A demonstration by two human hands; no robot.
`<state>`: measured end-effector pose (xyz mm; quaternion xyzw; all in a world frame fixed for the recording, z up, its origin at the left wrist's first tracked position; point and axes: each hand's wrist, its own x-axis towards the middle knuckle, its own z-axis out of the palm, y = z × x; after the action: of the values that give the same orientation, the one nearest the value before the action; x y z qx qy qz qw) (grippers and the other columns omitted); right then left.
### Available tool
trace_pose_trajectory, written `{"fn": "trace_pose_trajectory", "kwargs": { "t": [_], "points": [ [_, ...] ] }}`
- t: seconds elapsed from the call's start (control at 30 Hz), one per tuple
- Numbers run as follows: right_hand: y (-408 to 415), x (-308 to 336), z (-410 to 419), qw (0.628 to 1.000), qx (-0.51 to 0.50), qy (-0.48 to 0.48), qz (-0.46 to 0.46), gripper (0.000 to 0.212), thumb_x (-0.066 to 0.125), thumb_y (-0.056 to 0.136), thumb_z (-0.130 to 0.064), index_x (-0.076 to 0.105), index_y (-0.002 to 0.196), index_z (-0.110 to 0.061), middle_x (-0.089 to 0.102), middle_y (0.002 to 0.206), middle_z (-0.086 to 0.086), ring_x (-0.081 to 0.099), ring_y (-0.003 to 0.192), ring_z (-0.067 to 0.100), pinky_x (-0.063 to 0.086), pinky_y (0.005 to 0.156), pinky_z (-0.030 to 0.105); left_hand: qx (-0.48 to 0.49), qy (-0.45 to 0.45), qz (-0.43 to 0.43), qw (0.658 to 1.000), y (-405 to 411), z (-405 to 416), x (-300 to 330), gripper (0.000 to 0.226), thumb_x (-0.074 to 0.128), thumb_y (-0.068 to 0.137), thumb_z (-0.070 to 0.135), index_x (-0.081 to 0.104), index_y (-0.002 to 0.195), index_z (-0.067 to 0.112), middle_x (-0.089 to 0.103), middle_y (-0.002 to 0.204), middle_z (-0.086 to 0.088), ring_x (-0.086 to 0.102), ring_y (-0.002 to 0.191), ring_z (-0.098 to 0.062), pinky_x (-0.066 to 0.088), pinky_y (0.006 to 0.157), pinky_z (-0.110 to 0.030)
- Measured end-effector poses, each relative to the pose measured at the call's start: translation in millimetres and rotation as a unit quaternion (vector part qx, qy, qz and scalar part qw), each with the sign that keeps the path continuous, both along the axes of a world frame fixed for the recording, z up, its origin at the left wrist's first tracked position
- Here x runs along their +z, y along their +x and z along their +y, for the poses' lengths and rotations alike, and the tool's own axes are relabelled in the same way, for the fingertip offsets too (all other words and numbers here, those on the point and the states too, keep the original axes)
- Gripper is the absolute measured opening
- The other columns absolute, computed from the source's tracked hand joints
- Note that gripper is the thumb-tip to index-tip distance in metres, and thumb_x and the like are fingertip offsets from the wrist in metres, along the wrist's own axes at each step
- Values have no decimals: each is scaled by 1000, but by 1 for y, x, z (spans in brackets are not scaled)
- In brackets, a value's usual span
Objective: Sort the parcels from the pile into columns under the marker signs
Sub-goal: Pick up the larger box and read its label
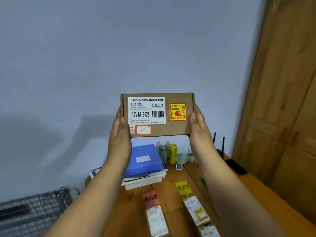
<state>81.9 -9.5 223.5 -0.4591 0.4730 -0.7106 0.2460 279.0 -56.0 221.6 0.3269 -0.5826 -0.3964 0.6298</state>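
my left palm [119, 132] hides the box's [158, 115] left edge; small label print is unreadable; the parcels [158, 221] below run off the bottom edge.

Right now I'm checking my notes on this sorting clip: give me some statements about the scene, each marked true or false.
1. Both hands, left hand and right hand, hold the cardboard box up. True.
2. The box carries an orange fragile sticker. True.
3. The pink marker sign has no parcel below it. False: a labelled parcel lies under it.
4. The yellow marker sign lies left of the pink one. False: right.
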Motion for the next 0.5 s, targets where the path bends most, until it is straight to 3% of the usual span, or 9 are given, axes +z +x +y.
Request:
{"fn": "trace_pose_trajectory", "kwargs": {
  "t": [0.07, 0.13, 0.17, 0.27, 0.37, 0.5],
  "points": [
    [-22, -3, 12, 1000, -24, 3, 2, 42, 33, 103, -42, 32, 145, -46, 56, 134, -16, 53, 119, -1, 43, 105, 24, -25, 9, 1, 1000, -22, 5, -2, 45, 31, 96, 54, 40, 139, 49, 56, 137, 12, 52, 126, -9, 38, 111, -44],
    [-44, -4, 24, 999, -46, 2, 6, 43, 32, 104, -39, 32, 147, -41, 56, 134, -14, 53, 109, -10, 46, 90, 8, -49, 16, -2, 999, -45, 10, -2, 45, 31, 95, 55, 39, 139, 51, 57, 136, 13, 52, 127, -9, 37, 111, -44],
    [-56, -4, 30, 999, -51, 1, 7, 44, 32, 104, -39, 32, 148, -40, 56, 134, -14, 52, 108, -12, 46, 86, 7, -55, 17, -6, 998, -58, 13, -2, 43, 30, 97, 53, 38, 139, 50, 57, 135, 13, 53, 126, -8, 37, 111, -44],
    [-92, -8, 45, 999, -55, -4, 1, 44, 33, 104, -41, 31, 148, -41, 57, 133, -16, 54, 116, -4, 43, 101, 21, -71, 19, -11, 997, -95, 26, -2, 41, 30, 100, 48, 38, 140, 49, 57, 136, 11, 53, 125, -9, 38, 110, -43],
    [-134, -13, 60, 998, -56, -11, 3, 42, 33, 105, -37, 33, 147, -39, 59, 131, -16, 55, 119, -3, 43, 99, 19, -72, 24, 0, 997, -137, 43, -5, 40, 30, 102, 43, 39, 141, 47, 60, 132, 11, 56, 122, -8, 41, 108, -41],
    [-214, -23, 86, 998, -53, -1, 17, 42, 33, 104, -40, 32, 146, -43, 59, 132, -16, 52, 125, 1, 37, 112, 31, -65, 32, 12, 997, -216, 73, -15, 40, 29, 103, 39, 39, 142, 43, 62, 129, 11, 59, 116, -4, 44, 106, -39]
  ]
}}
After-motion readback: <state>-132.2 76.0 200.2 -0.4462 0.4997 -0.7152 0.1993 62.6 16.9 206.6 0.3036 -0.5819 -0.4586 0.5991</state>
